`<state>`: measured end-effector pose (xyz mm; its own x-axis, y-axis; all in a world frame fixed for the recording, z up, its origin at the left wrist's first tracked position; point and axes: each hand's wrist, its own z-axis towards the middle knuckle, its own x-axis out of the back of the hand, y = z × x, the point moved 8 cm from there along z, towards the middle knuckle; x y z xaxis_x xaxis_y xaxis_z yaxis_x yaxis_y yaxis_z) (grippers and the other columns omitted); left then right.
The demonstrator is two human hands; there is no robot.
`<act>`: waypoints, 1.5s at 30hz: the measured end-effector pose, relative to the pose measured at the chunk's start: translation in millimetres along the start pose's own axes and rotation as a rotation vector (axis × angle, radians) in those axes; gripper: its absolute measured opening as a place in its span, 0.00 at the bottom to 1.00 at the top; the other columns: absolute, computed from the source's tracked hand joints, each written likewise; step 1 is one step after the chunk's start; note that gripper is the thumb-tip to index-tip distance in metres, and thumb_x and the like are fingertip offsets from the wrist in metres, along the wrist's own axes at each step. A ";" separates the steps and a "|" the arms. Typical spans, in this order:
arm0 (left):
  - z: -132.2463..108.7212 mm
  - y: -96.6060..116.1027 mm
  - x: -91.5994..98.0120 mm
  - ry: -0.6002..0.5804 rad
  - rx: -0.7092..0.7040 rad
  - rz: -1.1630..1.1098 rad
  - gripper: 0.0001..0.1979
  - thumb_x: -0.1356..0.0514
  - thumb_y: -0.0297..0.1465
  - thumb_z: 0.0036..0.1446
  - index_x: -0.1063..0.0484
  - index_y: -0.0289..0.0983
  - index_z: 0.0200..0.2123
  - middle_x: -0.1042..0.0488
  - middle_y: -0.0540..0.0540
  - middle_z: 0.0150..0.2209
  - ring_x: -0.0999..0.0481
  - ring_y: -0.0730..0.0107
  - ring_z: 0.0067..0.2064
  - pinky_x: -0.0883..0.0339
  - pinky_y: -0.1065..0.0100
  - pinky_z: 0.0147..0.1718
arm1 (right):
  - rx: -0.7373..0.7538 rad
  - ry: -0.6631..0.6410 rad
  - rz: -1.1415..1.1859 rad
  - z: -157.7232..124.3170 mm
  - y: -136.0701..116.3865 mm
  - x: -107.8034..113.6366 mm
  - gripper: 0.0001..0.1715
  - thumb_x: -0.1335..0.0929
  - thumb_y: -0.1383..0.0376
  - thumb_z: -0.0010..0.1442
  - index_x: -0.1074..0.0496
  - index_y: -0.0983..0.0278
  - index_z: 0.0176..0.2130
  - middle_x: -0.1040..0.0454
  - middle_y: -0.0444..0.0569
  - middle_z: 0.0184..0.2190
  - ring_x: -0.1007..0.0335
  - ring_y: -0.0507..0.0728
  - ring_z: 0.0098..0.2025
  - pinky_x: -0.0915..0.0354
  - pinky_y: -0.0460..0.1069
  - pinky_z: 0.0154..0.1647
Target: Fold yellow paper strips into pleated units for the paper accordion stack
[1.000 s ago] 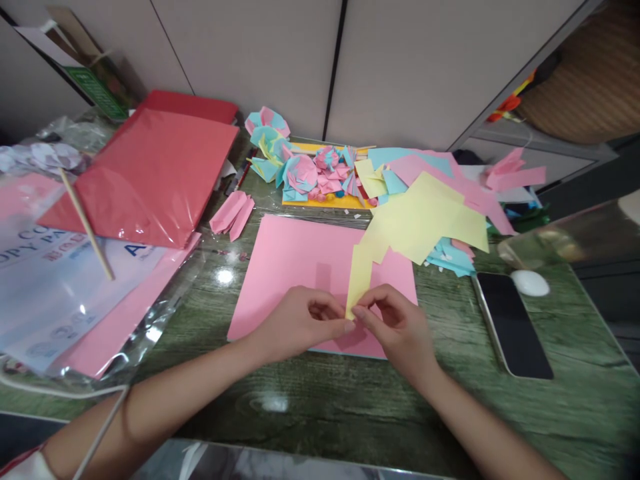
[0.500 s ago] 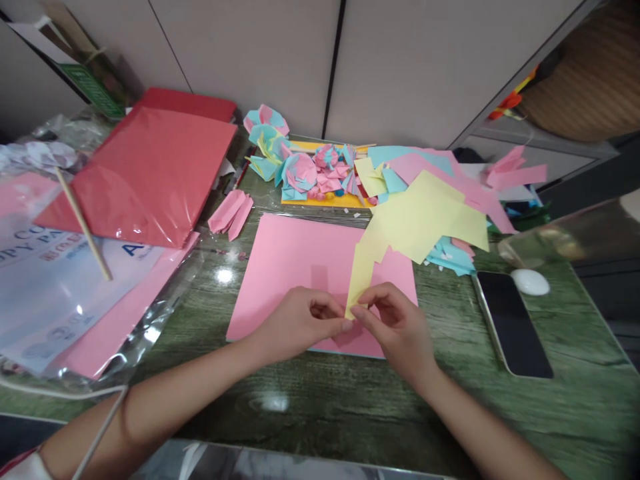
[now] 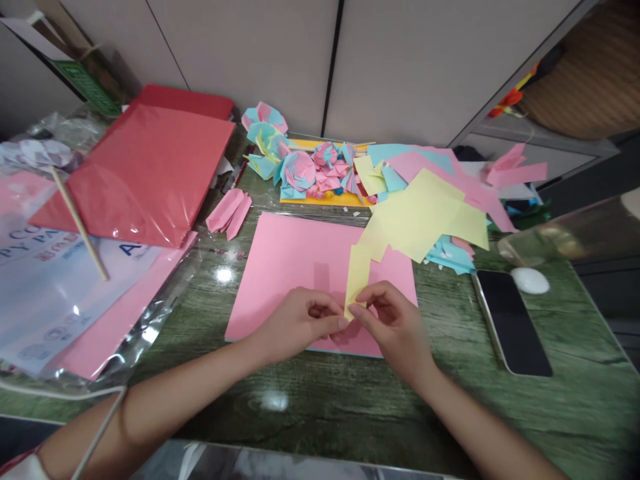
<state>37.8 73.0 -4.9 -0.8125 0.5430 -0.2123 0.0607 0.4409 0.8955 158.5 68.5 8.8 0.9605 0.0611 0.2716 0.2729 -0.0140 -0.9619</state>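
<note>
Both my hands meet over a stack of pink paper (image 3: 295, 257) on the green table. Between them is a narrow yellow paper strip (image 3: 357, 270), its near end pinched by the thumb and fingers of my right hand (image 3: 397, 323). My left hand (image 3: 305, 317) pinches at the lower left corner of the same strip, fingertips close to the right thumb. The strip's far end reaches toward larger yellow paper pieces (image 3: 420, 210) lying over the stack's upper right corner.
Folded paper flowers (image 3: 300, 172) line the back. A folded pink piece (image 3: 229, 213) lies left of the stack. A red paper pack (image 3: 150, 173) and a wooden stick (image 3: 80, 223) lie farther left. At right are a phone (image 3: 513, 323) and a white mouse (image 3: 530, 281).
The yellow strip has shifted very slightly left along with my fingertips. Both hands keep their pinch, and the whole view has moved a little.
</note>
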 end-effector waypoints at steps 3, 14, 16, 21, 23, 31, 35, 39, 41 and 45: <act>0.3 0.3 0.4 0.001 0.008 0.002 0.07 0.41 0.31 0.51 0.28 0.34 0.24 0.26 0.50 0.23 0.27 0.76 0.25 0.34 0.74 0.27 | -0.011 -0.004 -0.007 0.6 0.3 0.1 0.06 0.32 0.62 0.53 0.34 0.60 0.32 0.34 0.43 0.27 0.38 0.51 0.30 0.39 0.48 0.31; 1.9 -4.6 -0.4 -0.012 0.030 0.025 0.08 0.39 0.33 0.50 0.28 0.34 0.25 0.26 0.50 0.23 0.27 0.75 0.26 0.34 0.73 0.28 | -0.026 0.002 -0.021 1.1 2.0 1.0 0.06 0.32 0.62 0.52 0.34 0.60 0.32 0.33 0.43 0.27 0.37 0.52 0.30 0.39 0.48 0.31; 1.3 -3.5 -1.1 -0.022 0.023 0.024 0.08 0.40 0.33 0.51 0.27 0.33 0.26 0.25 0.49 0.24 0.27 0.75 0.26 0.34 0.73 0.28 | -0.024 0.009 -0.023 1.3 1.5 1.7 0.06 0.32 0.62 0.53 0.34 0.60 0.32 0.33 0.43 0.27 0.37 0.52 0.30 0.39 0.48 0.31; 1.1 -1.9 -2.7 -0.026 0.009 0.010 0.10 0.41 0.34 0.52 0.27 0.33 0.26 0.25 0.48 0.25 0.27 0.75 0.27 0.33 0.73 0.28 | -0.018 0.000 -0.015 0.9 -1.9 0.8 0.07 0.33 0.63 0.53 0.34 0.60 0.34 0.35 0.43 0.29 0.38 0.51 0.31 0.39 0.47 0.32; 1.6 -2.5 -2.5 -0.017 0.006 0.008 0.10 0.41 0.34 0.53 0.27 0.33 0.27 0.25 0.48 0.25 0.27 0.75 0.27 0.33 0.73 0.28 | -0.020 -0.003 -0.001 0.7 -2.4 0.3 0.07 0.33 0.64 0.53 0.34 0.59 0.35 0.35 0.43 0.29 0.38 0.51 0.31 0.39 0.47 0.32; 2.2 -5.3 -0.1 0.030 -0.007 0.018 0.08 0.41 0.32 0.52 0.27 0.34 0.27 0.25 0.49 0.25 0.28 0.75 0.27 0.34 0.73 0.29 | -0.020 0.018 -0.012 -0.2 0.9 -0.2 0.07 0.33 0.63 0.54 0.35 0.59 0.35 0.35 0.43 0.28 0.38 0.52 0.31 0.39 0.48 0.33; 2.2 -4.2 -0.8 0.030 -0.010 0.024 0.08 0.42 0.32 0.52 0.27 0.34 0.26 0.25 0.49 0.25 0.28 0.76 0.27 0.34 0.73 0.28 | -0.024 0.031 -0.017 -0.8 2.1 -0.5 0.07 0.33 0.63 0.54 0.34 0.59 0.35 0.35 0.43 0.28 0.38 0.52 0.31 0.39 0.48 0.33; 2.2 -3.8 -0.2 0.033 -0.005 0.036 0.09 0.42 0.32 0.52 0.27 0.34 0.25 0.26 0.50 0.24 0.28 0.75 0.27 0.34 0.73 0.29 | -0.032 0.038 -0.034 -1.1 1.5 -0.6 0.07 0.33 0.63 0.54 0.35 0.59 0.36 0.35 0.43 0.28 0.38 0.52 0.31 0.39 0.48 0.32; 2.3 -4.6 1.2 0.044 0.003 0.048 0.08 0.41 0.32 0.51 0.28 0.34 0.25 0.27 0.50 0.24 0.28 0.75 0.27 0.35 0.73 0.29 | -0.037 0.033 -0.032 -1.2 1.3 -1.3 0.07 0.33 0.63 0.54 0.35 0.59 0.36 0.35 0.43 0.28 0.38 0.52 0.31 0.39 0.47 0.32; 3.5 -7.7 2.8 0.054 0.019 0.066 0.07 0.39 0.33 0.48 0.27 0.34 0.25 0.27 0.50 0.23 0.28 0.74 0.27 0.35 0.72 0.29 | -0.037 0.031 -0.035 -1.1 1.6 -1.3 0.07 0.34 0.63 0.53 0.35 0.59 0.35 0.34 0.43 0.29 0.37 0.52 0.32 0.39 0.48 0.32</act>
<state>37.1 73.7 -13.7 -0.8363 0.5323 -0.1317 0.1252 0.4192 0.8992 157.7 67.4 6.9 0.9513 0.0313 0.3066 0.3078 -0.0495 -0.9502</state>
